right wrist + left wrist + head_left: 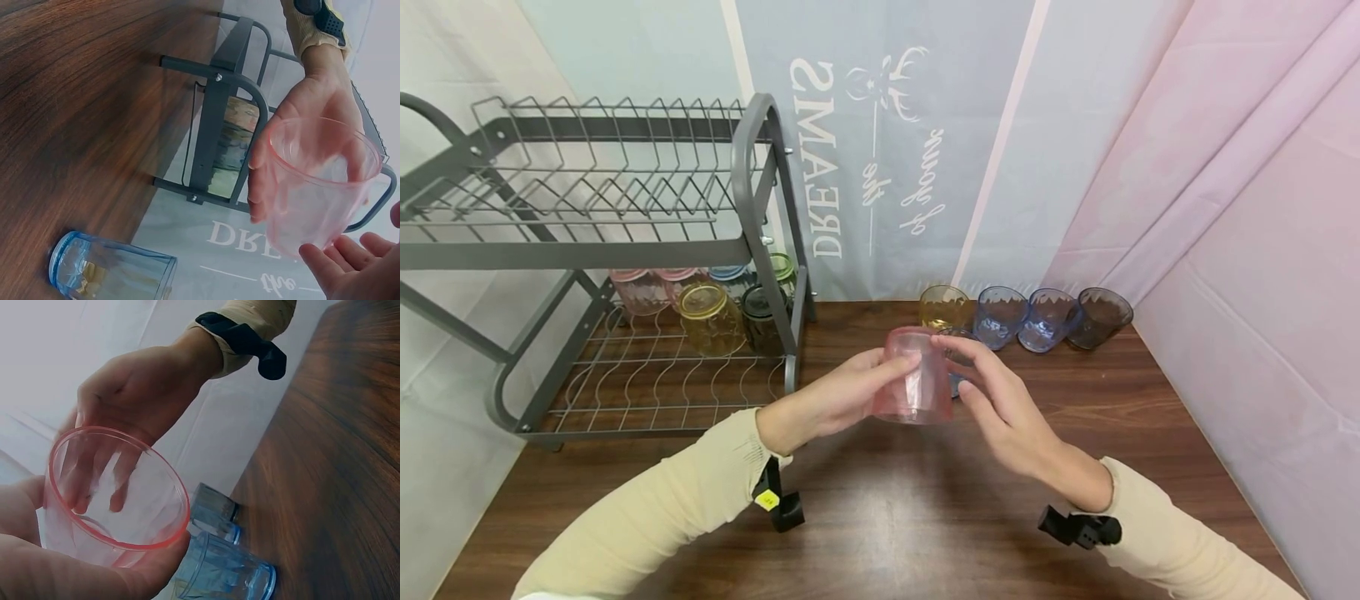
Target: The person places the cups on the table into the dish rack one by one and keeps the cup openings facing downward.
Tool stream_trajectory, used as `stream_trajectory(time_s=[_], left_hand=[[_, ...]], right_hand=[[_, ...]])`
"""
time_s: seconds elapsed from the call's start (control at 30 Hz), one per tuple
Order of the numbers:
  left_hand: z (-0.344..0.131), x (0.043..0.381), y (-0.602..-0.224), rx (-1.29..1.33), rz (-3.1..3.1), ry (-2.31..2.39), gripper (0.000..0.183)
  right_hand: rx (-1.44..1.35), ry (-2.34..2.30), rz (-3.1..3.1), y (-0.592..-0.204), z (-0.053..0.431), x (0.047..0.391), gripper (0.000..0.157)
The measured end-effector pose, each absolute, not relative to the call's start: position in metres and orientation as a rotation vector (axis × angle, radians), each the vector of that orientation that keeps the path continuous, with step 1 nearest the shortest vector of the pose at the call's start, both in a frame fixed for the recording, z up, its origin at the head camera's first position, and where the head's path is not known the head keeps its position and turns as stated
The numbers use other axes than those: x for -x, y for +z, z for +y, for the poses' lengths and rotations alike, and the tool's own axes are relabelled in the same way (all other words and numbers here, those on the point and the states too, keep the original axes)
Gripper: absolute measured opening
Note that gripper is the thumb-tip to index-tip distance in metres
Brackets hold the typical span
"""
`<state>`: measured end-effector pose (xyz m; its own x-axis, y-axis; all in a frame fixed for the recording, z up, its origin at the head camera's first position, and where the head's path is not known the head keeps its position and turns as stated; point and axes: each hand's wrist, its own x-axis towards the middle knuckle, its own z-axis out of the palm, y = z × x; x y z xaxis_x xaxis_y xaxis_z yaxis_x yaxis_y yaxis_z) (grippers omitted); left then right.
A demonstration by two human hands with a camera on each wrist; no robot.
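A pink clear drinking glass (917, 396) is held up over the wooden table, its wide rim tilted down and towards the person. My left hand (842, 392) grips its left side, thumb along the wall. On the other side my right hand (1011, 417) has loosely bent fingers, with fingertips right at the narrow base end and the thumb apart from the wall. Through the glass in the left wrist view, those right fingers (119, 487) show behind the rim. A blue glass (119, 269) stands on the table beyond, partly hidden by the right hand in the head view.
Along the back edge stand a yellow glass (945, 308), two blue glasses (1002, 318) and a dark grey glass (1101, 318). At the left, a two-tier metal rack (587, 254) has several coloured glasses, including a yellow glass (709, 321), on its lower shelf.
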<state>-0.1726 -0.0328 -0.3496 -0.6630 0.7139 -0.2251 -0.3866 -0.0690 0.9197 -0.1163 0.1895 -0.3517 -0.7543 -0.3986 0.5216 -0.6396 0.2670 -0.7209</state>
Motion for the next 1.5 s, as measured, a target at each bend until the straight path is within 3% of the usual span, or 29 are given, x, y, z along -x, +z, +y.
stream_trajectory(time_s=[0.47, 0.93, 1.27, 1.5], left_hand=[[-0.037, 0.171, -0.348, -0.383, 1.51, 1.825, 0.044], [-0.045, 0.172, -0.346, -0.424, 1.636, 1.793, 0.054], [-0.054, 0.172, -0.344, -0.578, 1.695, 1.775, 0.062], [-0.061, 0.169, -0.337, -0.696, 1.756, 1.7, 0.068]], right_hand=[[-0.886, 1.464, -2.273, -0.346, 0.197, 0.119, 0.041], [-0.461, 1.304, -2.459, -0.355, 0.226, 0.149, 0.024], [-0.37, 1.297, -2.524, -0.365, 0.24, 0.167, 0.024], [-0.287, 1.271, -2.662, -0.378, 0.25, 0.181, 0.034]])
